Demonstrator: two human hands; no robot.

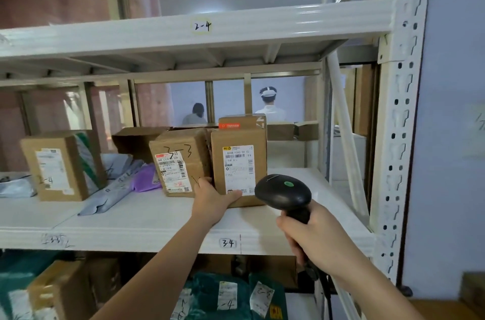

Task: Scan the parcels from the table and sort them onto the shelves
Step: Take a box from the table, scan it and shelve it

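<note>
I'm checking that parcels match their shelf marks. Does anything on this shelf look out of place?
Possibly. The shelf edge label reads 3-4, but the box on the left has 2-4 written on it, and the box beside the left hand looks marked 3-3. The grey mailer bags lie askew.

Upper white metal shelf beam point(236, 28): handwritten "2-4". Middle white shelf edge point(157, 239): "3-4". Brown cardboard box, centre point(183, 159): "3-3". Left brown cardboard box point(63, 165): "2-4". Teal bag's label, lower shelf point(227, 296): "-4".
</note>
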